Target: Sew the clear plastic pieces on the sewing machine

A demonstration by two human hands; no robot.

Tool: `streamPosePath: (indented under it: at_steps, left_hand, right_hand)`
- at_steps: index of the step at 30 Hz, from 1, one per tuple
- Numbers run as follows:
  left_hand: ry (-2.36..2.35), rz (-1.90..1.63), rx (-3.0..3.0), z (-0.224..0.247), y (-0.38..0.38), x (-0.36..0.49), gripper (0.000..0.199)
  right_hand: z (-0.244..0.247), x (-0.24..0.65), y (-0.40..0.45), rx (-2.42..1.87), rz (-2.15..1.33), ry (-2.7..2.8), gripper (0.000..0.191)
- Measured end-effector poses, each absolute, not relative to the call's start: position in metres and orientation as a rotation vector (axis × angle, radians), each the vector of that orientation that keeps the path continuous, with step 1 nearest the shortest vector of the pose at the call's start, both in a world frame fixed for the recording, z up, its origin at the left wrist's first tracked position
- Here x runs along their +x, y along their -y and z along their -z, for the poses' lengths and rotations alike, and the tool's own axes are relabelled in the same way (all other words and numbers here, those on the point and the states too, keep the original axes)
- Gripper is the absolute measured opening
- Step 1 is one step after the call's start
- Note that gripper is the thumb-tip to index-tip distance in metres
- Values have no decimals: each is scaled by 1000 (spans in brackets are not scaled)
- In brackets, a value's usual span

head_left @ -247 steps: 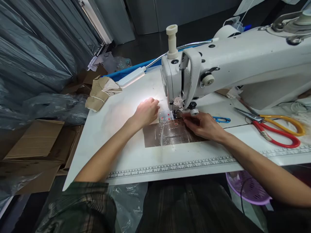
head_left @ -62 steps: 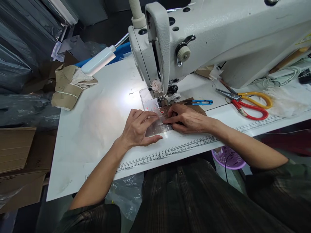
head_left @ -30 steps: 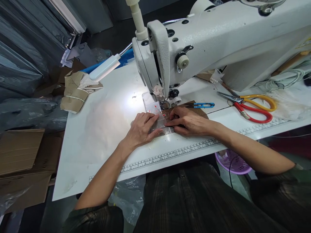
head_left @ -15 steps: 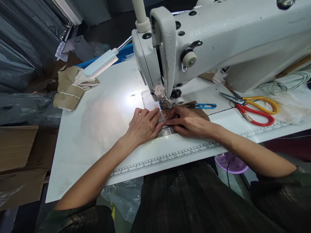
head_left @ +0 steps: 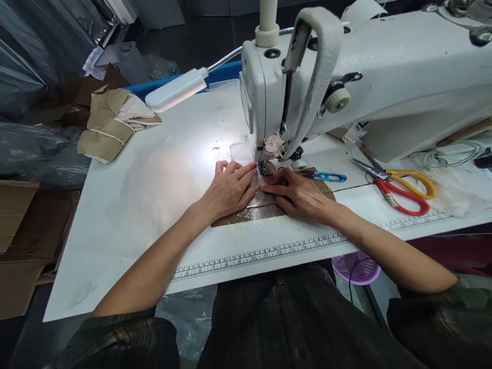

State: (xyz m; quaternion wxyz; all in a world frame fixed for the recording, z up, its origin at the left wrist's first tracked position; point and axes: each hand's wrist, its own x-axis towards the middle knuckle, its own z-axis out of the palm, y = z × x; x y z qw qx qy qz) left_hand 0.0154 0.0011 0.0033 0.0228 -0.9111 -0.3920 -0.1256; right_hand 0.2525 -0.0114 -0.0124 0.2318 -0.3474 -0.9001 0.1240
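My left hand [head_left: 230, 192] lies palm down with its fingers stretched out over a thin, sheer whitish piece of fabric [head_left: 258, 179], fingertips beside the presser foot [head_left: 266, 168] of a white sewing machine [head_left: 384, 66]. From the other side my right hand [head_left: 295, 195] reaches in, fingers curled and index finger pointing left, pinching the fabric's edge. Under both hands is a brown plate with shiny tape [head_left: 265, 211]. A pale ruffled fabric flower [head_left: 273, 144] hangs on the machine head above the needle area. My fingers cover part of the fabric.
Blue thread snips [head_left: 329, 177] lie right of my right hand, with red-and-yellow-handled scissors [head_left: 403, 187] farther right. A lamp [head_left: 177, 89] and a brown paper-wrapped bundle [head_left: 105, 125] are at the back left. A printed ruler [head_left: 253, 258] runs along the front edge.
The view has shifted, so the machine appears farther right. My left hand is slightly farther from me, exposing more of the brown plate's front edge. My right hand keeps its pinch.
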Motion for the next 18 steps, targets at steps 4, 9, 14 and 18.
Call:
streamPosePath:
  at_steps: [4,9,14,18]
  left_hand:
    - [1211,484,-2846,4,-5,14,40]
    - [1211,551,-2883,8,-7,11,39]
    - [1211,598,-2883,10,-7,11,39]
    - [1230,599,-2885,9,-6,12,39]
  right_hand:
    - [15,252,12,-970,-336,2464,37]
    - [17,253,14,-975,-337,2438,37]
    - [15,253,14,-969,-323,2445,37]
    - [15,253,15,-979,-313,2450,37]
